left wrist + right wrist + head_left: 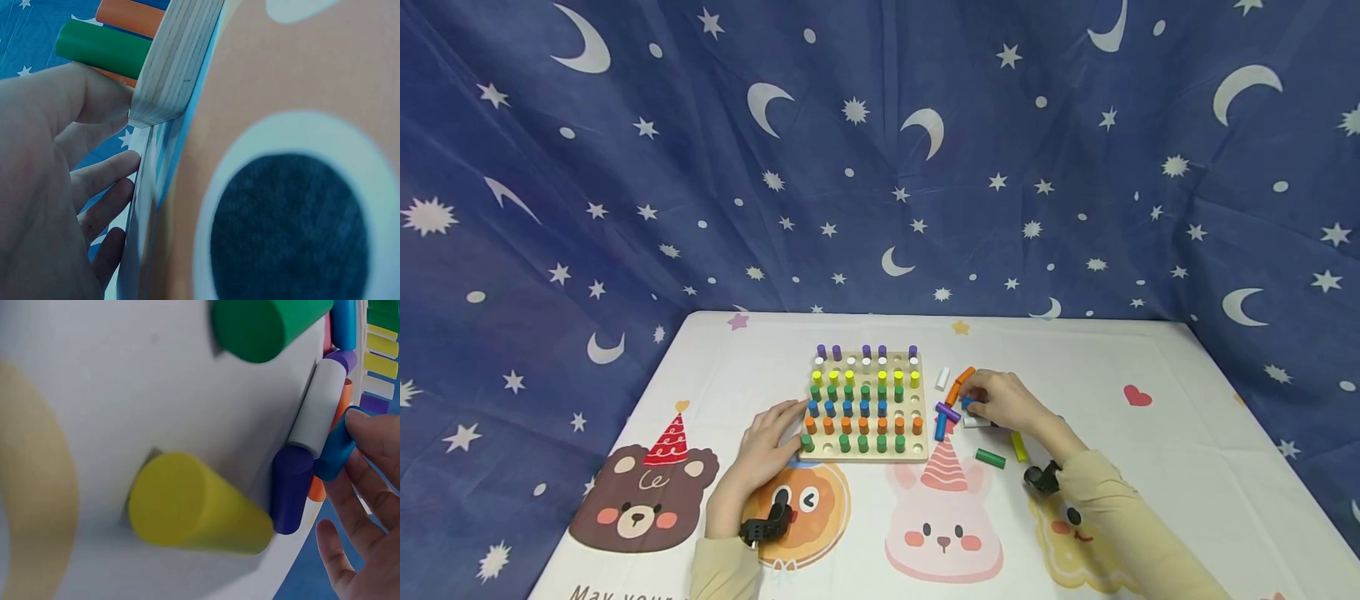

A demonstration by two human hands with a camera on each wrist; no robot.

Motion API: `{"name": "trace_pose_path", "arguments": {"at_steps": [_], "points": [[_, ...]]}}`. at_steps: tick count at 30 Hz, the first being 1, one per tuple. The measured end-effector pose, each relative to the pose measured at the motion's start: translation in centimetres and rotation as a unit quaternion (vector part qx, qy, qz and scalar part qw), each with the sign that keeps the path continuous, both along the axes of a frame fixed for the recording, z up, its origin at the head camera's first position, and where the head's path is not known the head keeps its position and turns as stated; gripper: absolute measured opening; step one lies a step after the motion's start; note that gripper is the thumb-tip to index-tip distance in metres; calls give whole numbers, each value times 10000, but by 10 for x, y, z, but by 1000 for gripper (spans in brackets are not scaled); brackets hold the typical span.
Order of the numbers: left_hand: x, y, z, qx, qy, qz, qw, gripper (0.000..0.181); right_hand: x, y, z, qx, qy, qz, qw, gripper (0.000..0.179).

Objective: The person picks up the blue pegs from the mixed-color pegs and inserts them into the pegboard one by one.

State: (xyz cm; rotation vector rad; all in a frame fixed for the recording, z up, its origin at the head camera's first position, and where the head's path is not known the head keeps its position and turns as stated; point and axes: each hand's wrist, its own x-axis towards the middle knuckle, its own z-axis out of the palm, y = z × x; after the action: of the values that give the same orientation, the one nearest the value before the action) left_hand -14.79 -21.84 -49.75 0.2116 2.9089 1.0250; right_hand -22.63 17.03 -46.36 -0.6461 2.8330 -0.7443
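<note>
A wooden pegboard (859, 457) lies mid-table with rows of coloured pegs standing in it; some holes show bare. My left hand (763, 446) rests at the board's left edge, fingers loosely extended. In the left wrist view its thumb touches the board's corner, close to a green peg (103, 47). Right of the board, my right hand (1006, 402) pinches a blue peg (337, 450) between thumb and fingers, low over the loose pegs. Beside that peg lie a white peg (317, 406) and a dark purple-blue peg (292, 490).
More loose pegs lie between the board and my right arm: orange (953, 393), purple (948, 412), another blue one (940, 427), green (990, 458) and yellow (1018, 447). A printed white cloth (1075, 358) covers the table. Behind it hangs a blue starry curtain (880, 208).
</note>
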Motion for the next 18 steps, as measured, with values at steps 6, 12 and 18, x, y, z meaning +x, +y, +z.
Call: {"name": "trace_pose_path", "arguments": {"at_steps": [6,12,18], "points": [[-1,0,0,-30,-28,17,10000,54,2,-2,4,-74,46,-9,10000,18],[0,-1,-1,-20,45,1,10000,54,5,-6,6,-147,127,0,9998,24],[0,-1,-1,-27,71,-5,10000,54,8,-9,10,-378,-26,-25,9993,23]]}}
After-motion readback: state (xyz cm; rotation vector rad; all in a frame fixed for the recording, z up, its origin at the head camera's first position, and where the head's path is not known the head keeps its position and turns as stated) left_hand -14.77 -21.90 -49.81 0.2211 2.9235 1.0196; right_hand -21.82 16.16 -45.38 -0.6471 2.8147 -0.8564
